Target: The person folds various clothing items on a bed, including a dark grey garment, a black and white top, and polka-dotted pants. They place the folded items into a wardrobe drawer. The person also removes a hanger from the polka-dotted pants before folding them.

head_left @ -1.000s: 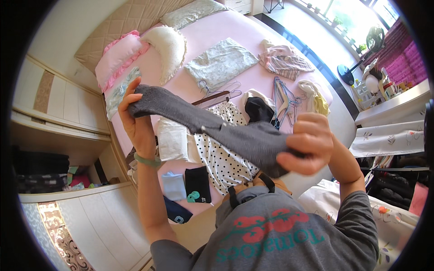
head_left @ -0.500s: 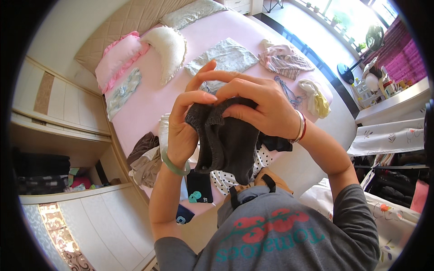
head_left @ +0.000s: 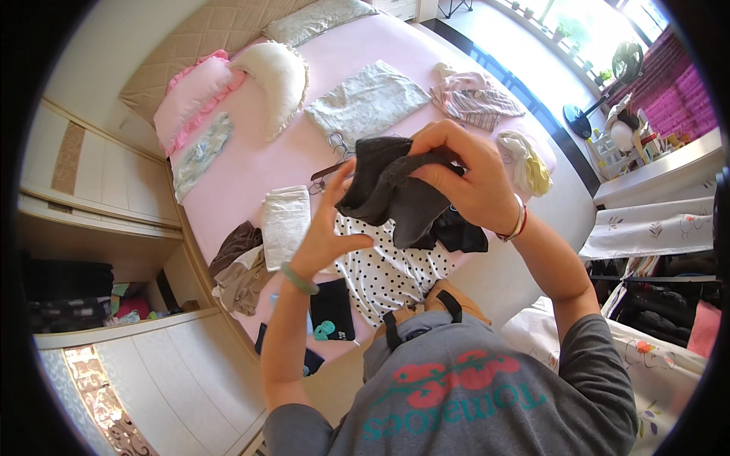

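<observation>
Head view, which I'm watching from well away. I'll use the polka-dot garment (head_left: 391,270) as my landmark, since it's spread out on the near part of the pink-sheeted bed (head_left: 243,171).

The dark grey cloth (head_left: 391,182) is held up in the air over the far end of that garment, kind of bunched and doubled over. My right hand (head_left: 475,182) has it, grip pinching the cloth's right side between thumb and fingers. My left hand (head_left: 323,235), the one with the green bangle (head_left: 299,279), is up at the left of the dotted garment with its grip spread, thumb sticking out to the right. Its fingertips are right by the grey cloth's left edge, but honestly I can't tell if they touch it.

Around the dotted garment: white folded cloth (head_left: 286,226) just to its left, brown clothing (head_left: 237,247) and beige clothing (head_left: 242,283) further left, black folded cloth (head_left: 332,298) with a teal patch off its lower left, and a black garment (head_left: 461,232) by its far right corner. Well beyond it there's a pale patterned cloth (head_left: 369,99), with striped clothes (head_left: 483,102) beyond it to the right.
</observation>
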`<move>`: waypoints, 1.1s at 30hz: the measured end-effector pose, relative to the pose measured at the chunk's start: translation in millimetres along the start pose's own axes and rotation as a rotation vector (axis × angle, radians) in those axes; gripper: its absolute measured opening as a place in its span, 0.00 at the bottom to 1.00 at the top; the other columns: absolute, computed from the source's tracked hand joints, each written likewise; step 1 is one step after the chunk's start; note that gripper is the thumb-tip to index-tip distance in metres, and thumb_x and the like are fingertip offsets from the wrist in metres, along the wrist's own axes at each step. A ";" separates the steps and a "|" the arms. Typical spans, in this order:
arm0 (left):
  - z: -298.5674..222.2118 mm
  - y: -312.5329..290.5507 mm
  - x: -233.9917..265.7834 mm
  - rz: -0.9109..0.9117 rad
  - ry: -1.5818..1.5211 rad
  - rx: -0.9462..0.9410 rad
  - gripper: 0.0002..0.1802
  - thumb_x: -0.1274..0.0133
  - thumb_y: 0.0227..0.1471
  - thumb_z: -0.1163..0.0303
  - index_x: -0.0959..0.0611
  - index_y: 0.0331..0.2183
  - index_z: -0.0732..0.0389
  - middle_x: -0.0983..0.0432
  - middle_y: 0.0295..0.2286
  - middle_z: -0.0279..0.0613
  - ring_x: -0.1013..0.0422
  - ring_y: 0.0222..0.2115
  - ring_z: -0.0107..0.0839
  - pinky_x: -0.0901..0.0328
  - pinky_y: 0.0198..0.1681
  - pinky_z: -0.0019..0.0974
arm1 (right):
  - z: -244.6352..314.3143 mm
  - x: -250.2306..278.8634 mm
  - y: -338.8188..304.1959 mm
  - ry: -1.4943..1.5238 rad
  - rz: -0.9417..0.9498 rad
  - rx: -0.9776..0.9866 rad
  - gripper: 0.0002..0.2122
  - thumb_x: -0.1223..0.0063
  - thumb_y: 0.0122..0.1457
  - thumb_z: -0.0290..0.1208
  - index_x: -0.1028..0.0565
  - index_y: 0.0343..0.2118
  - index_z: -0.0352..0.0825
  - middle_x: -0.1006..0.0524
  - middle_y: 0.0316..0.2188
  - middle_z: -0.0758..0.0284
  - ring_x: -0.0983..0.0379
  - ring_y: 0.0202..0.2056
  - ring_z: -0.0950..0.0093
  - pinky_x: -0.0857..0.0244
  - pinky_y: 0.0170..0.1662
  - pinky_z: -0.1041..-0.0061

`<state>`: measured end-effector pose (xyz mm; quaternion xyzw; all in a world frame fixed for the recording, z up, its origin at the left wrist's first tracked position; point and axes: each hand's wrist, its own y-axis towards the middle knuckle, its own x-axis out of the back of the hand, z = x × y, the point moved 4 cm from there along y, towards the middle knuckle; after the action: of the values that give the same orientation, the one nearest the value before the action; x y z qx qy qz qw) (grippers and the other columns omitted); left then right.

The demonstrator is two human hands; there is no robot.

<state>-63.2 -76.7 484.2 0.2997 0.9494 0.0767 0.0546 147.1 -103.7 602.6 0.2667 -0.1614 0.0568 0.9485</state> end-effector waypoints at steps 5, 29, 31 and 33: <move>43.2 7.6 -29.2 -0.179 0.221 0.114 0.47 0.30 0.36 0.73 0.32 0.58 0.61 0.35 0.55 0.45 0.39 0.56 0.36 0.44 0.59 0.37 | -5.1 9.6 -5.9 0.020 -0.125 -0.048 0.08 0.40 0.52 0.20 0.26 0.34 0.30 0.23 0.26 0.67 0.26 0.27 0.82 0.31 0.32 0.83; 46.3 -17.5 -34.8 -0.410 -1.028 0.697 0.23 0.50 0.60 0.58 0.27 0.52 0.63 0.26 0.48 0.44 0.28 0.47 0.36 0.34 0.53 0.40 | -184.5 -60.7 -134.7 1.787 0.152 -0.941 0.37 0.58 0.60 0.61 0.39 0.61 0.32 0.32 0.58 0.63 0.41 0.60 0.66 0.51 0.64 0.59; 57.7 -35.3 -22.8 -0.454 -0.999 0.752 0.23 0.51 0.61 0.58 0.27 0.52 0.63 0.25 0.47 0.43 0.28 0.47 0.36 0.34 0.53 0.40 | -173.0 -71.3 -136.3 1.622 0.149 -1.050 0.31 0.48 0.60 0.50 0.35 0.57 0.28 0.28 0.53 0.62 0.32 0.54 0.69 0.41 0.59 0.64; 77.6 -54.1 -15.9 -0.502 -0.953 0.794 0.23 0.51 0.61 0.59 0.27 0.51 0.64 0.25 0.47 0.43 0.28 0.46 0.35 0.34 0.53 0.40 | -178.5 -75.3 -145.5 1.254 0.181 -1.068 0.27 0.44 0.59 0.44 0.32 0.54 0.27 0.26 0.49 0.62 0.28 0.49 0.71 0.36 0.56 0.68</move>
<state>-69.0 -120.9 399.3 0.0683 0.8186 -0.4342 0.3697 153.6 -135.6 362.5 -0.3149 0.3714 0.1867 0.8533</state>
